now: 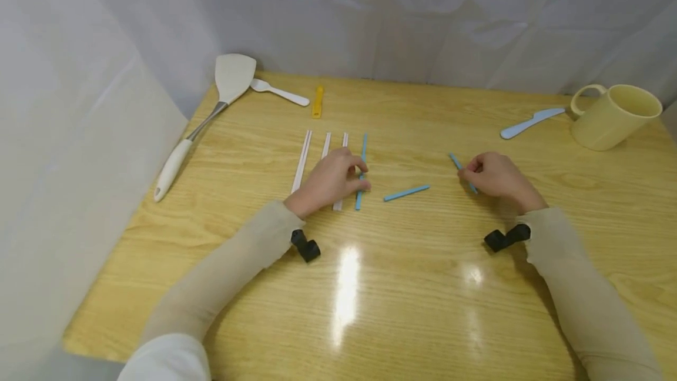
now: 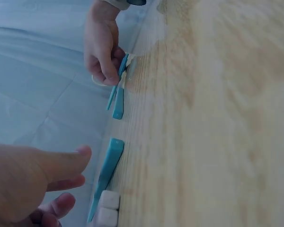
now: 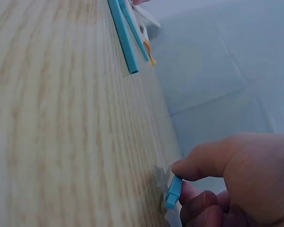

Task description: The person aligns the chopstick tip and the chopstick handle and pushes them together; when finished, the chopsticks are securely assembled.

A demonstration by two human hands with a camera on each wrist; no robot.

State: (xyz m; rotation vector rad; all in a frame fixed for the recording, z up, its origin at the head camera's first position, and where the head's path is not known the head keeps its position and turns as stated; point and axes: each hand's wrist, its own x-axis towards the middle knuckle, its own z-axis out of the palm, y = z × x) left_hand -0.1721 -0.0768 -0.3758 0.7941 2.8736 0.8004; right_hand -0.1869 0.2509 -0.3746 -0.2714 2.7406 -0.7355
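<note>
My right hand pinches a short blue stick between thumb and fingers, close over the table. In the right wrist view the end of this stick juts out below the thumb. My left hand hovers over several white sticks, its thumb and forefinger apart on either side of a longer blue stick. In the left wrist view a gap shows between the left fingers and that blue stick. Another short blue stick lies slanted on the table between the hands.
A white spatula lies along the table's left side, beside a small white utensil and a short yellow strip. A pale blue knife and a yellow mug are at the back right. A pale sheet hangs behind.
</note>
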